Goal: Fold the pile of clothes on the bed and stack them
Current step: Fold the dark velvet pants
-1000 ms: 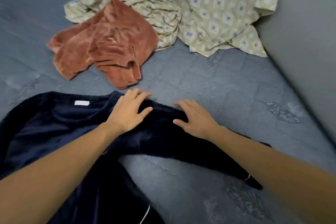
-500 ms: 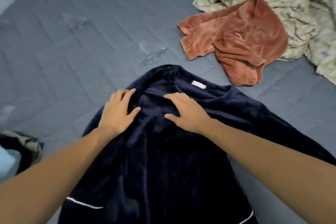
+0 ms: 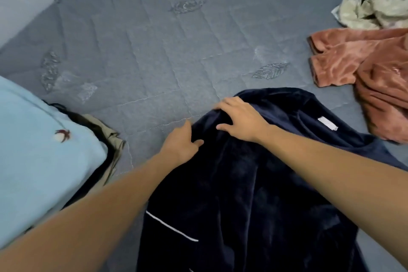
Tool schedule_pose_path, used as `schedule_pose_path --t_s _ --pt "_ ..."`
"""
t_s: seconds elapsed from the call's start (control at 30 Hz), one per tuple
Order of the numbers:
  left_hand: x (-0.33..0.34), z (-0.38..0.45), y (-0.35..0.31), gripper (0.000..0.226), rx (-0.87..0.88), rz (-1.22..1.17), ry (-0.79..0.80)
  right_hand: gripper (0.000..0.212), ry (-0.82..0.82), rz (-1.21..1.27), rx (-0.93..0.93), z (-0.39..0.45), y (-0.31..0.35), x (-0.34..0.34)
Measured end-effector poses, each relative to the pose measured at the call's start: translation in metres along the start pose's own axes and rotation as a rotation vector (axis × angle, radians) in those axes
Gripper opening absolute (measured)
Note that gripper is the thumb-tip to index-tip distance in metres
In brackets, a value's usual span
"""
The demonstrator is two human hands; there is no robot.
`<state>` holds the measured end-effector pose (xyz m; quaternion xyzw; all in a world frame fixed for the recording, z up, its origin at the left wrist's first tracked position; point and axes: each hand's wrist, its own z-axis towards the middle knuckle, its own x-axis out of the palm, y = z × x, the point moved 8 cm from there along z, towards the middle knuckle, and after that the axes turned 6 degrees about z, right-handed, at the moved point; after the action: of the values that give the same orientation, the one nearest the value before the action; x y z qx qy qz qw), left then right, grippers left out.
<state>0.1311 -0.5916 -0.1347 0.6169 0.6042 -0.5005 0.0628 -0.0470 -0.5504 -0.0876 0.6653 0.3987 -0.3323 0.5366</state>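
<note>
Partly cropped navy top [image 3: 254,183], left hand [image 3: 180,142] grip hidden, right hand [image 3: 240,120] flat, open

Showing deep navy across the plush top [image 3: 254,194], trimmed with thin white piping [image 3: 172,226] and carrying a small white label [image 3: 327,123] at the neck. Glowing rust-orange on the velvety garment [image 3: 373,77] at right. Displaying pale cream with small grey-blue motifs on the crumpled fabric [image 3: 375,6] behind it. Covering the bed [image 3: 154,51] in slate grey, quilted in squares with embroidered leaf shapes. Showing light blue on the folded piece [image 3: 33,161] at left, marked with a small dark red bird [image 3: 63,134], over olive-tan and black layers.
</note>
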Motion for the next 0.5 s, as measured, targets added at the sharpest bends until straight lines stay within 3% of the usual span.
schedule_pose_path --t_s 0.07,0.13,0.2,0.3,0.37,0.43,0.5 --pt "-0.009 0.005 0.008 0.034 0.021 -0.066 -0.004 0.051 0.015 0.031 0.016 0.004 -0.005 -0.001" --pt "-0.03 0.012 0.012 0.015 0.054 -0.081 -0.098 0.047 0.005 0.104 0.005 0.003 -0.011 -0.006" --pt "-0.052 0.021 0.018 0.011 0.05 -0.104 -0.204 0.051 0.031 0.159 0.006 0.002 -0.018 -0.012" --pt "-0.073 0.021 0.014 0.021 0.047 0.172 -0.393 0.065 0.074 0.164 0.027 0.002 -0.024 -0.016" --pt "-0.074 0.004 -0.01 0.023 0.176 0.293 -0.534 0.056 0.037 0.113 0.009 0.003 -0.023 -0.018" --pt "-0.053 -0.008 -0.031 0.033 0.271 0.271 -0.459 0.035 -0.011 0.044 -0.011 0.004 -0.02 -0.021" --pt "-0.018 -0.011 -0.037 0.063 0.172 0.311 -0.254 0.019 -0.05 -0.002 -0.001 0.005 -0.017 -0.027"
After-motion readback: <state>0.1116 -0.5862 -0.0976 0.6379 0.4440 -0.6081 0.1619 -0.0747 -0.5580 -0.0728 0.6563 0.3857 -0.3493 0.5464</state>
